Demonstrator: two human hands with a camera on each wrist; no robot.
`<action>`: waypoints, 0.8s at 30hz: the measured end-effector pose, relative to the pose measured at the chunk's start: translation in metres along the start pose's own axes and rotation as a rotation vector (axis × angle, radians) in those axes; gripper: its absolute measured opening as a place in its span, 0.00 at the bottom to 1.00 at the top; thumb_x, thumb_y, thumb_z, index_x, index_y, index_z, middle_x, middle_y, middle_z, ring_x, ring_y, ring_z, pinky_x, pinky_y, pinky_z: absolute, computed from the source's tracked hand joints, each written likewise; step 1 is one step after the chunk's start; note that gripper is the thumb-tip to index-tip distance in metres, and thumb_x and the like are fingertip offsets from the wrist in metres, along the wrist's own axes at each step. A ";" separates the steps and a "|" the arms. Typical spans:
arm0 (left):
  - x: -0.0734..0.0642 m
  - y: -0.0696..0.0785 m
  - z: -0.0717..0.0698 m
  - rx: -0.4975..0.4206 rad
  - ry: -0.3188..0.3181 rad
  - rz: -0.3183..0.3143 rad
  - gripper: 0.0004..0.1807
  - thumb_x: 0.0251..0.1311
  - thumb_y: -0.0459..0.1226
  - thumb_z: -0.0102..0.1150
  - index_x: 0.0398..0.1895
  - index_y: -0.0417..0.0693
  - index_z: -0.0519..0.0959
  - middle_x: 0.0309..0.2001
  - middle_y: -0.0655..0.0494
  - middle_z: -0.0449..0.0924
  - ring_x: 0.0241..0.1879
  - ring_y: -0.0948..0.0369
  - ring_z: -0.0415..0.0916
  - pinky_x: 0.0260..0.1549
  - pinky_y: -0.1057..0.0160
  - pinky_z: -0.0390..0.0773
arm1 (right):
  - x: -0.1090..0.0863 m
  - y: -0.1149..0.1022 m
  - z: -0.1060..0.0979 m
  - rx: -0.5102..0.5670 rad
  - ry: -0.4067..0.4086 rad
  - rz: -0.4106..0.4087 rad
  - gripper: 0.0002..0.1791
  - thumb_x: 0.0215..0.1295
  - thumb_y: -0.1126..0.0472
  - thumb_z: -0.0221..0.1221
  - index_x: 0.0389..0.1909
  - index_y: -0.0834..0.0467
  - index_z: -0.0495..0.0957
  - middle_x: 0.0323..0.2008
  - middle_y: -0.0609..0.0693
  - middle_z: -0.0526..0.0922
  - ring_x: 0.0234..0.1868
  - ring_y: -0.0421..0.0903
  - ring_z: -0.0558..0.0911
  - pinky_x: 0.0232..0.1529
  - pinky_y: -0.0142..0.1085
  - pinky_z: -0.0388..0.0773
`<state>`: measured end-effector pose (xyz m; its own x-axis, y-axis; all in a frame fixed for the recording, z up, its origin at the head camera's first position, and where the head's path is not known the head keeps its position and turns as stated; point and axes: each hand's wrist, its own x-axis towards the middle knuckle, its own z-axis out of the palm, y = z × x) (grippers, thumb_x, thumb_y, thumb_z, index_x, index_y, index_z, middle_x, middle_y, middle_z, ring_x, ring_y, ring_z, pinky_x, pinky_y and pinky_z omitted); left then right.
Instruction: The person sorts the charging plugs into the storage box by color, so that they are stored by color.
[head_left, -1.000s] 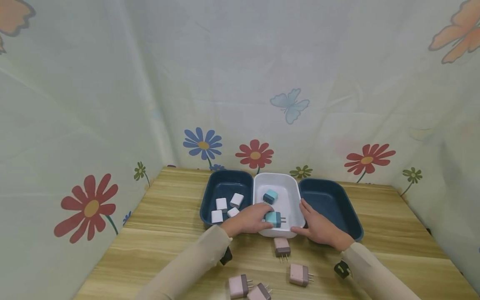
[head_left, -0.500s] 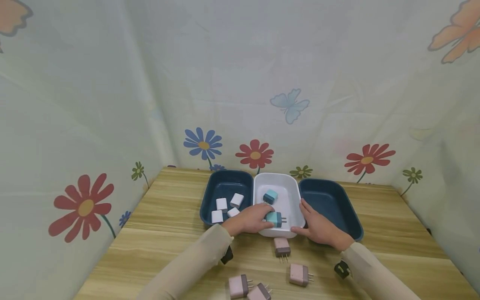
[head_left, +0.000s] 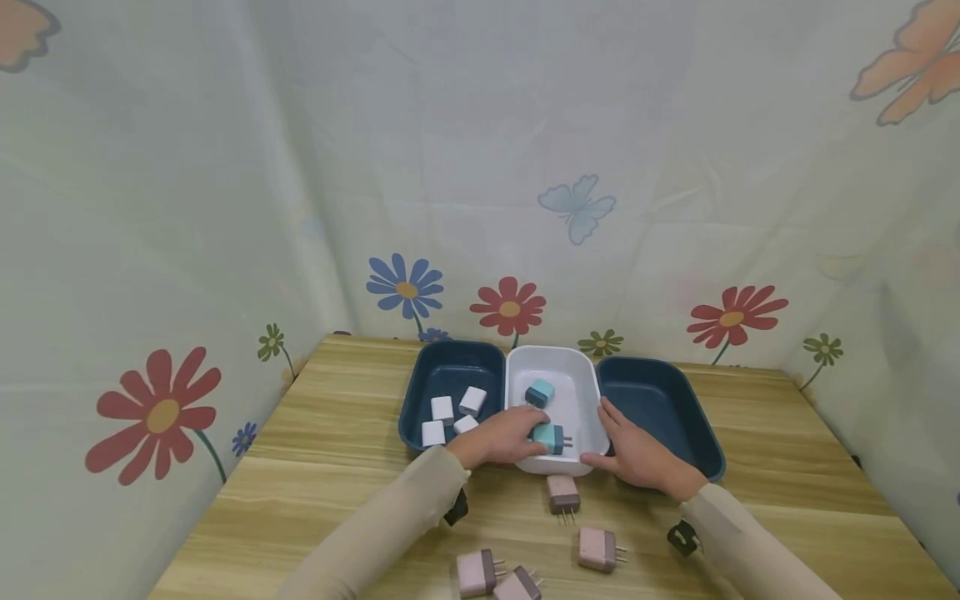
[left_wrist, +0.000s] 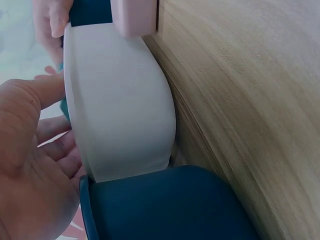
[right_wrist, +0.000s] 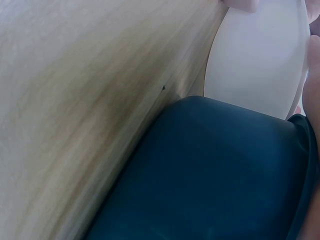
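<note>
White tray (head_left: 577, 392): left hand (head_left: 504, 437) over left rim, fingers holding 1 teal plug (head_left: 546, 437); right hand (head_left: 641, 454) at right rim, fingers wide; 4 pink plugs (head_left: 562, 493) in front.

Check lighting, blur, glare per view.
Head: flat, even light, soft shadow in front of the white tray. Left wrist: tray edges fairly crisp, tabletop grain soft. Right wrist: softer overall, tabletop washed out at upper left. No strong glare anywhere.

Flower-printed cloth (head_left: 465, 150) around 3 sides of a table (head_left: 352, 396) suggests a booth.
</note>
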<state>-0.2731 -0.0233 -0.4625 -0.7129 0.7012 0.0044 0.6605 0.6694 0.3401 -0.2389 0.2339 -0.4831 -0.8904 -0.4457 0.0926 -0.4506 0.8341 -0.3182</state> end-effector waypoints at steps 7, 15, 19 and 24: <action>-0.008 -0.007 -0.006 -0.050 0.057 -0.012 0.25 0.63 0.44 0.57 0.62 0.45 0.71 0.56 0.54 0.73 0.55 0.62 0.70 0.57 0.62 0.68 | 0.001 -0.001 0.001 0.004 -0.006 0.005 0.56 0.58 0.31 0.54 0.70 0.71 0.48 0.71 0.66 0.46 0.68 0.61 0.56 0.61 0.54 0.61; -0.032 -0.013 -0.014 -0.093 0.090 0.029 0.21 0.64 0.42 0.56 0.58 0.45 0.73 0.53 0.53 0.76 0.52 0.59 0.72 0.54 0.61 0.70 | 0.001 -0.004 0.000 0.020 -0.023 0.023 0.54 0.59 0.36 0.58 0.70 0.70 0.47 0.72 0.65 0.45 0.69 0.61 0.55 0.62 0.54 0.60; -0.043 -0.014 -0.015 -0.108 0.099 0.062 0.19 0.64 0.42 0.57 0.55 0.45 0.75 0.50 0.53 0.78 0.48 0.62 0.74 0.51 0.62 0.72 | 0.001 -0.003 0.000 0.017 -0.027 0.028 0.55 0.59 0.35 0.57 0.71 0.70 0.47 0.72 0.65 0.45 0.69 0.60 0.55 0.62 0.53 0.60; -0.055 -0.013 -0.014 -0.146 0.093 0.073 0.15 0.63 0.42 0.58 0.50 0.48 0.78 0.45 0.59 0.80 0.42 0.69 0.73 0.46 0.67 0.74 | 0.002 -0.001 0.001 0.021 -0.027 0.033 0.55 0.59 0.35 0.57 0.71 0.69 0.46 0.72 0.65 0.44 0.70 0.60 0.54 0.63 0.54 0.59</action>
<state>-0.2455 -0.0737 -0.4540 -0.6875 0.7164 0.1189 0.6748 0.5699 0.4689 -0.2404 0.2319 -0.4831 -0.9025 -0.4271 0.0559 -0.4194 0.8416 -0.3402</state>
